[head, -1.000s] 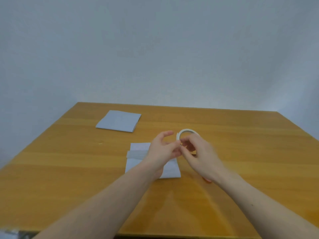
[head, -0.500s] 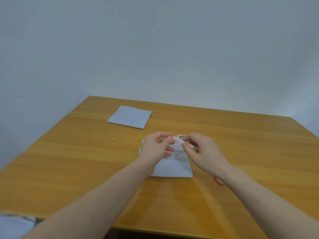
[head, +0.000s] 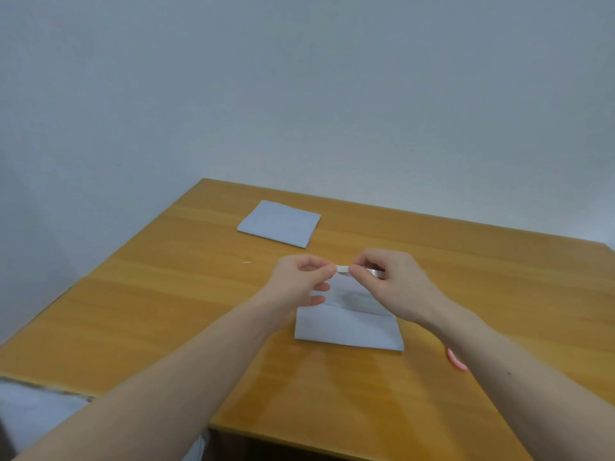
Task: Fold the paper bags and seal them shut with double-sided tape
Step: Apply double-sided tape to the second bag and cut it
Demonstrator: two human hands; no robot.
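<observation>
A white paper bag (head: 349,324) lies flat on the wooden table (head: 166,311), its top flap folded over. Both hands hover just above its far edge. My right hand (head: 392,284) grips a roll of double-sided tape (head: 374,271), mostly hidden by the fingers. My left hand (head: 299,281) pinches the free end of the tape strip (head: 342,268), which stretches a short way between the two hands. A second folded white bag (head: 279,222) rests farther back on the left.
A pink object (head: 456,359) pokes out from under my right forearm, near the table's front right. A tiny white scrap (head: 246,262) lies left of the hands. A pale wall stands behind the table, and a light cloth (head: 36,417) sits beyond the front left edge.
The roll has tipped from upright to nearly flat in my right hand. My left hand has taken the tape end and drawn out a short strip. The camera view has shifted left.
</observation>
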